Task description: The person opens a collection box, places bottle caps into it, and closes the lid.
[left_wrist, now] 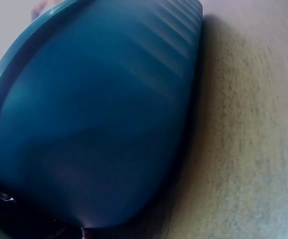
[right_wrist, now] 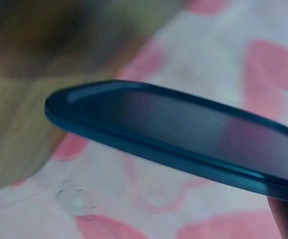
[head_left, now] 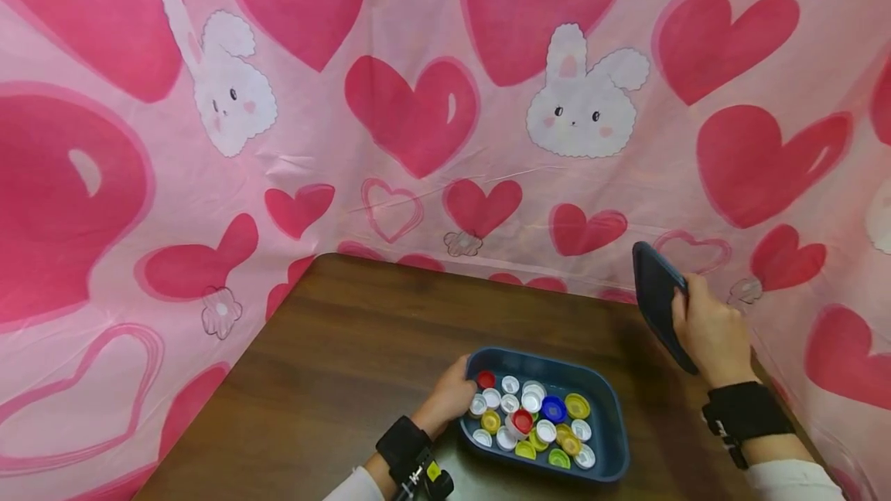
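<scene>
A dark blue tray (head_left: 612,431) sits on the brown table near its front edge and holds several bottle caps (head_left: 532,416) in white, yellow, red, blue and green. My left hand (head_left: 448,397) grips the tray's left rim, fingers curled over it. The left wrist view is filled by the tray's blue outer wall (left_wrist: 99,124). My right hand (head_left: 706,331) holds a second dark blue tray (head_left: 657,300) on edge, lifted above the table's right side. The right wrist view shows that tray (right_wrist: 184,134) from its rim, blurred.
The wooden table (head_left: 348,354) spreads out to the left and behind the tray. A pink sheet with hearts and bunnies (head_left: 418,99) walls in the table at the back and on both sides.
</scene>
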Demonstrator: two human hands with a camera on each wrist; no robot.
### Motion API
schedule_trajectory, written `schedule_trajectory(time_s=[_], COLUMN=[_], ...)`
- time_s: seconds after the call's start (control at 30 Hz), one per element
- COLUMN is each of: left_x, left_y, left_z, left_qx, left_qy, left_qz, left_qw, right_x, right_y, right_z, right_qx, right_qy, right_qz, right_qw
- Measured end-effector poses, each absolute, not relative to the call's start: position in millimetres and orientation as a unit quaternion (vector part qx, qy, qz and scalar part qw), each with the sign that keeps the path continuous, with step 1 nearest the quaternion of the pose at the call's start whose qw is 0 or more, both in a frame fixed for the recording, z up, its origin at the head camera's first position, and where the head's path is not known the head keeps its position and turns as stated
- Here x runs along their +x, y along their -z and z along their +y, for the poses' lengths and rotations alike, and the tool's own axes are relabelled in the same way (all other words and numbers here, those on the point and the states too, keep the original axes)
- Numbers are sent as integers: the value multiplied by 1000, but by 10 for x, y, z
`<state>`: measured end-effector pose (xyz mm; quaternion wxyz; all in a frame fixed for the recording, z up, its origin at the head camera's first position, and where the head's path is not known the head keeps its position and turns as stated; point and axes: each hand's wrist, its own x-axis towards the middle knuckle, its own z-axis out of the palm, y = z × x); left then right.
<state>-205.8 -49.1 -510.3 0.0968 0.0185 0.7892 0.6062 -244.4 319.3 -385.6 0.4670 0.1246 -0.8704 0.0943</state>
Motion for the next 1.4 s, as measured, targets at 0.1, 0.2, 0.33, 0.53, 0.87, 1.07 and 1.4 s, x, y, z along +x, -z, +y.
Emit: schedule_trajectory(time_s=[0.1,0.2,0.33,0.53,0.87,1.07,1.4], left_x=[-2072,-2092,-2118,-2142,-2192,-2098,-2097], left_y=[5112,5108,5106,5123,4820,4398,4275], left_z=[-489,-498,-513,-508,-562,-410,-347], left_qx=[23,31,32,33,77,137,107], left_qy=[-603,-603,-606,-605,-577,-632,-653], left_qz=[793,794,792,791,810,763,747], left_qw=[86,74,70,81,69,15,-61], right_x=[-2233,-2057,-1934,-1856,-1676,-1575,-1405], right_y=[3621,3471,3438,3560,3773,3816,3852], right_z=[3148,3126,3084,2963,2520,2307,2341], right_qx=[29,-47,-130,-157,-145,-146,-115], right_qy=[-194,-278,-362,-532,-732,-740,-640], right_qz=[-871,-852,-804,-698,-595,-607,-751], right_qw=[450,440,454,453,298,251,117])
